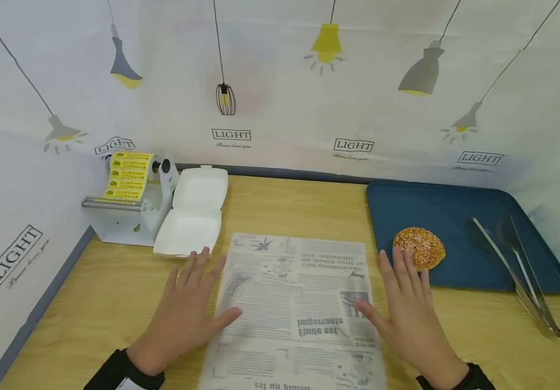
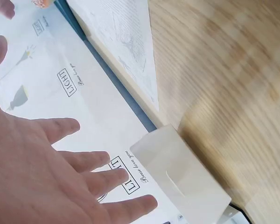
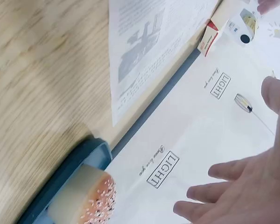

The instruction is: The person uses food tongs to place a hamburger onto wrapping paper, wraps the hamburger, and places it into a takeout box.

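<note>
left hand [image 1: 186, 310] and right hand [image 1: 409, 314], fingers spread, flank the printed paper [image 1: 270, 306]; only the head view shows tongs [image 1: 543, 316].

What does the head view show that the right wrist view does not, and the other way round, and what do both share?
Only the head view shows the tongs and the yellow lamp picture. Only the right wrist view shows a small red-and-white packet. Both share the bun, blue tray, printed paper, right hand and wooden table.
</note>
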A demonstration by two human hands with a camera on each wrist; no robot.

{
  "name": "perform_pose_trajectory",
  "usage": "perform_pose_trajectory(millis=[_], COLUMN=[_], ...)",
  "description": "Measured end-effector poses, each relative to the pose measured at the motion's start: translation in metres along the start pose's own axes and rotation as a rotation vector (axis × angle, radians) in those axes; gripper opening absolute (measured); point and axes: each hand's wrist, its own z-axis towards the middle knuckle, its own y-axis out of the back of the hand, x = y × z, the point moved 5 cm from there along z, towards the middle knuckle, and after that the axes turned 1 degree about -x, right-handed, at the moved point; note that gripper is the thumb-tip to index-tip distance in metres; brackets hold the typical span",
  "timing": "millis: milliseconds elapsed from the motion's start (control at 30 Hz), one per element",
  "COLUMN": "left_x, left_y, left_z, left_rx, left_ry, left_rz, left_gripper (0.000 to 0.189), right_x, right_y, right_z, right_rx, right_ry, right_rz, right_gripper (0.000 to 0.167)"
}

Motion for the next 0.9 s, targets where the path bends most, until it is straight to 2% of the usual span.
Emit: perform_pose_trajectory(millis=[100,267,400,533,700,900], left_x=[-0.005,-0.010,-0.015,-0.011,-0.010,-0.010], left_y=[0.000,-0.002,-0.005,-0.004,-0.004,-0.009], left_z=[-0.002,-0.006,-0.004,-0.006,-0.008,-0.006], left_rx=[-0.009,0.000,0.021,0.018,0.012,0.070], left_ry=[-0.021,-0.046,-0.050,-0.045,-0.046,-0.014], left_rz=[0.003,0.022,0.025,0.027,0.018,0.020], left_gripper=[0.093,0.093,0.095,0.096,0.097,0.101], right_x=[-0.010,-0.043,-0.085,-0.131,-0.193,-0.255], right_y=[0.010,0.034,0.065,0.085,0.090,0.072], right_z=[-0.001,-0.004,-0.011,-0.013,-0.016,-0.030], right_rx=[-0.052,-0.123,-0.232,-0.297,-0.303,-0.192], right_ry=[-0.014,-0.100,-0.171,-0.259,-0.371,-0.544], right_rz=[-0.005,-0.012,-0.050,-0.082,-0.098,-0.106], right_gripper=[0.099,0.106,0.111,0.122,0.125,0.125])
